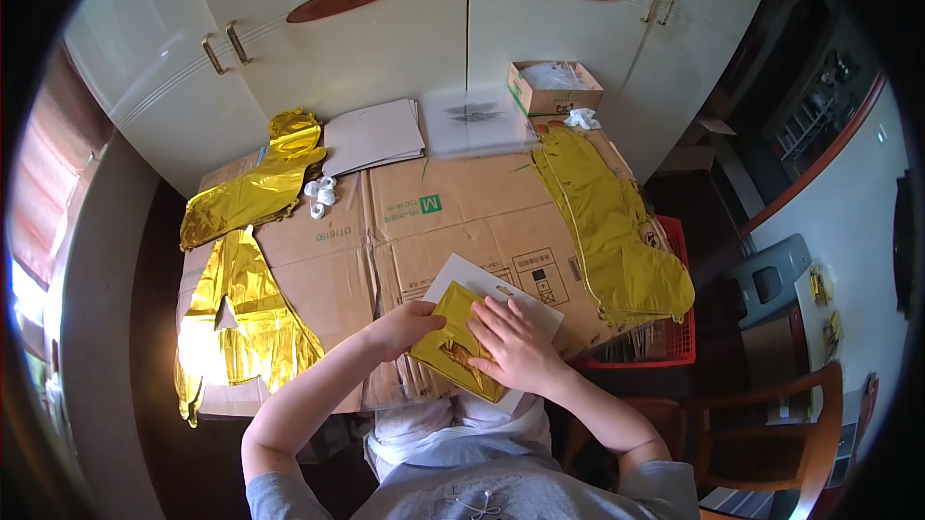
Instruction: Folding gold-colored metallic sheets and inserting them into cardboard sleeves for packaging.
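While my left hand (405, 327) grips the folded gold foil balloon (456, 340) edge, my right hand (514, 345) lies flat, hiding its centre; the white card (501, 286) beneath shows partly.

A folded gold foil piece (453, 337) is lying at the near edge of the work surface, slightly right of centre. It is shiny and crinkled, folded flat into a rough rectangle, and is sitting turned at an angle, one corner pointing far and another pointing near. It is resting partly on a white card (482, 281), which is lying flat beneath it and is showing past it on the far and right sides. The left hand (405, 327) is gripping the foil's left edge, while the right hand (513, 342) is pressing flat on its right half, fingers spread toward the far-left.
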The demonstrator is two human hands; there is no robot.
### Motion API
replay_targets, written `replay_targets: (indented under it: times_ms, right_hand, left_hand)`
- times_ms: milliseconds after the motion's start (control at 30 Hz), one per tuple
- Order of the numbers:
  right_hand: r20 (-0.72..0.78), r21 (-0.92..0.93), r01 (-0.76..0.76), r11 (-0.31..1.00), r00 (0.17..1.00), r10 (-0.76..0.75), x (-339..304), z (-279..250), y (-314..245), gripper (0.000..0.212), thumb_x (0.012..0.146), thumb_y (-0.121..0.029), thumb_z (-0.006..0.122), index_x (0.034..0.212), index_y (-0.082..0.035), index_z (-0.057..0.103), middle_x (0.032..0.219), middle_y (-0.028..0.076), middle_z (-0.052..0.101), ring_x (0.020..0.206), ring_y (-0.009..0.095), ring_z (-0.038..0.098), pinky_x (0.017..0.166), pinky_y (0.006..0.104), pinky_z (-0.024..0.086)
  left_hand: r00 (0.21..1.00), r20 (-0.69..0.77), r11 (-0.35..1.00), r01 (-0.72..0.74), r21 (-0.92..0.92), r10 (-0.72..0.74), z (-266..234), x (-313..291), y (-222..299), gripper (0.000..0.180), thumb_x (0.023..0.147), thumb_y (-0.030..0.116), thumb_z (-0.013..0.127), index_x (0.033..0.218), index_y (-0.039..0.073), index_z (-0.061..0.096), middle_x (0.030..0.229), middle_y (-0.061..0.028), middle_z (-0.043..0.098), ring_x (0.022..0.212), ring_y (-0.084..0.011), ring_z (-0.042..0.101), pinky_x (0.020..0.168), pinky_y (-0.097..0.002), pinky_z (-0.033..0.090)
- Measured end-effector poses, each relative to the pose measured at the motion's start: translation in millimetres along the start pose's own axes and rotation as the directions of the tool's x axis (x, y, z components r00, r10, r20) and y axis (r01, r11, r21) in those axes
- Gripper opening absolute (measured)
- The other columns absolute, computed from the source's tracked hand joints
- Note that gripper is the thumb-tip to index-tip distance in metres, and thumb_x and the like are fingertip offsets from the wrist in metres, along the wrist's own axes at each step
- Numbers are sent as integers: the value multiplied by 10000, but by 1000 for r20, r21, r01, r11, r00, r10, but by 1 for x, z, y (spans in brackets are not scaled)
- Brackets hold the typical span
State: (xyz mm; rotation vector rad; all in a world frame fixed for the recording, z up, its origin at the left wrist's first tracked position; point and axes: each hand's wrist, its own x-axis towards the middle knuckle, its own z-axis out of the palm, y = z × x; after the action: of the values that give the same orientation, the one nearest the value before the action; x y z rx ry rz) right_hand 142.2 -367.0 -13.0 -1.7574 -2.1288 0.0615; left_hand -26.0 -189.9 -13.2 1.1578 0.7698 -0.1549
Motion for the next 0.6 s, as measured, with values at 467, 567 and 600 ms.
replay_targets:
  times_ms: [467, 567, 600]
  right_hand:
    - [88, -64, -41, 997, 995, 46, -2, 17, 0, 738, 936, -580, 478, 1459, -64, 399, 1518, 201, 349, 1443, 336, 275, 1182, 503, 173]
    - [50, -68, -23, 997, 998, 27, -3, 17, 1, 746, 932, -586, 482, 1459, -65, 400, 1521, 195, 348, 1441, 333, 279, 1179, 505, 176]
    - [46, -70, -13, 997, 999, 16, 0, 16, -2, 747, 927, -588, 490, 1451, -61, 412, 1519, 193, 353, 1438, 330, 285, 1177, 509, 178]
  left_hand:
    - [811, -134, 268, -29, 963, 569, 54, -86, -5, 329, 872, 294, 678, 1012, 7, 599, 775, -175, 691, 672, -274, 689, 560, -397, 546]
    - [941, 109, 702, -312, 640, 319, 68, -100, -56, 339, 923, 286, 643, 1098, -3, 615, 866, -167, 710, 723, -230, 701, 626, -336, 559]
    - [977, 82, 926, -215, 311, 199, 73, -96, -87, 352, 945, 285, 625, 1152, 1, 608, 951, -158, 706, 815, -223, 698, 699, -336, 556]
